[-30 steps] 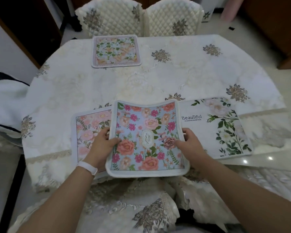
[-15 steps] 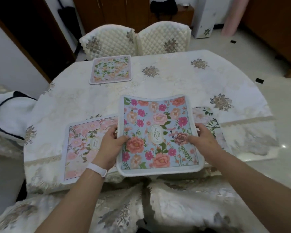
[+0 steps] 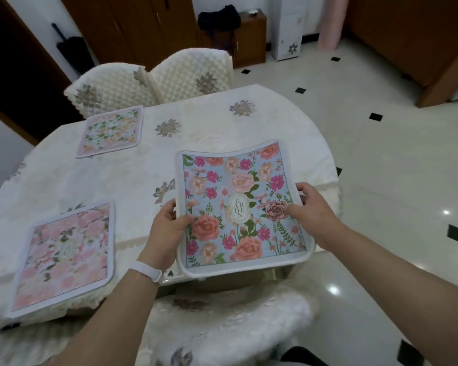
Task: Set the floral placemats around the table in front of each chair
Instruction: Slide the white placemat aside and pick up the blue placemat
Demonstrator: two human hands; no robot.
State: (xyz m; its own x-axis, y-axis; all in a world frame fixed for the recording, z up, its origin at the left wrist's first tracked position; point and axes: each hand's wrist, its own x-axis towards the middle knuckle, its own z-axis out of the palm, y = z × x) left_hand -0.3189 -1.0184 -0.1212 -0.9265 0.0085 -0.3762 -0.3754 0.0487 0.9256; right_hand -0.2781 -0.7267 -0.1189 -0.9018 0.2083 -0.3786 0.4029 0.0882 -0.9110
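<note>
Two hands hold the blue mat by its side edges: the left hand pinches the left edge, the right hand the right, thumbs on top. The mat bows slightly over the table's near right edge. A pink mat lies flat to its left. A third mat lies at the far side, before a quilted chair.

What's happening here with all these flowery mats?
A person is laying out placemats. The left hand and right hand grip the side edges of a blue floral placemat, held over the edge of the table. A pink placemat lies flat to its left; a third placemat lies across the table before a quilted chair.
</note>
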